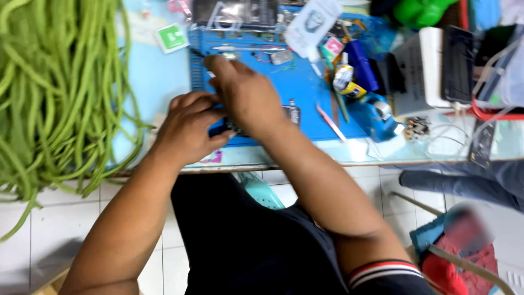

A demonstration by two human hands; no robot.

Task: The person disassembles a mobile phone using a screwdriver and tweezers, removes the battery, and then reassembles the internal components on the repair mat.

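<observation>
Dark flat device (292, 113), probably a small phone or circuit part, lies on the blue work mat (297, 82) at the table's near edge, mostly hidden under both hands. It looks thin, rigid and light, likely fragile, best held by its edges. The left hand (188, 128) curls over it, fingers pressed down on its near end. The right hand (245, 93) pinches a slim dark tool (197, 53). Small tools and parts crowd the mat; a heap of long green beans (60, 93) lies left, white floor tiles (49, 218) below
</observation>
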